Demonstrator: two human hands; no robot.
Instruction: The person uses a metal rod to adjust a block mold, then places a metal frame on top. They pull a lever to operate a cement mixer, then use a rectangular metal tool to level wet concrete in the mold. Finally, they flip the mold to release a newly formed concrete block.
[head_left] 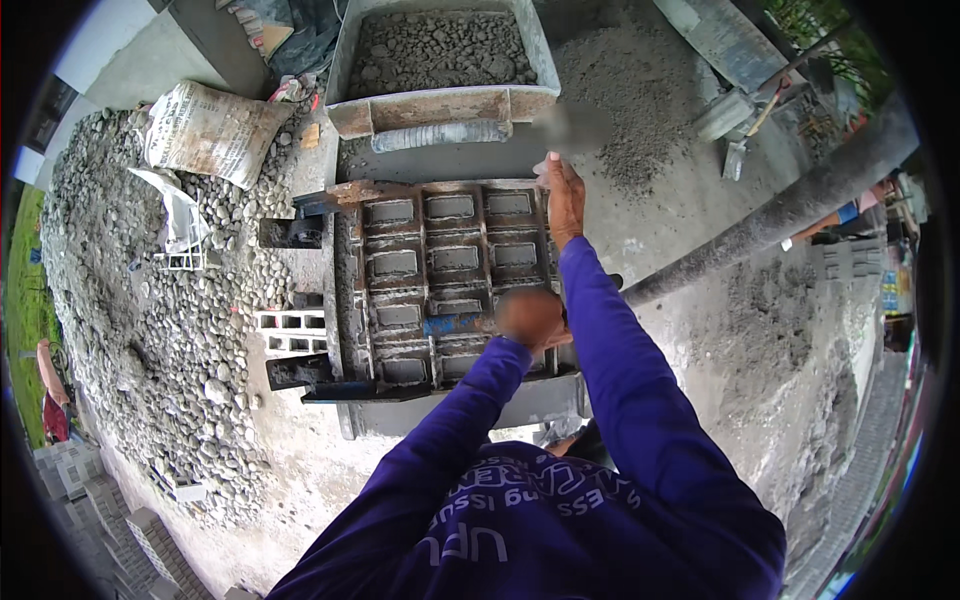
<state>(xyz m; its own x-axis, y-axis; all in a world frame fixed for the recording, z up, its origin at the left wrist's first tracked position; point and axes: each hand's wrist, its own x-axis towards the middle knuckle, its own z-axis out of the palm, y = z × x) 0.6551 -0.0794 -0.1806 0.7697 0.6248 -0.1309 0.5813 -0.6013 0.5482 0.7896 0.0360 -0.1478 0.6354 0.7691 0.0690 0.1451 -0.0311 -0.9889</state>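
A rusty metal block-making mould [440, 280] with several rectangular cells stands in front of me, its cells grey with concrete mix. My right hand [563, 195] reaches to the mould's far right corner and rests on its top edge, fingers curled over the rim. My left hand [530, 318] hovers blurred over the lower right cells, close to a blue part of the frame; whether it holds anything is unclear. Both arms wear purple sleeves.
A metal hopper of wet concrete mix [440, 55] sits behind the mould. A gravel heap [150, 330] and a cement sack [210, 130] lie left, with a hollow block [290, 330] nearby. A long pipe [780, 215] runs right; another person [50, 390] stands far left.
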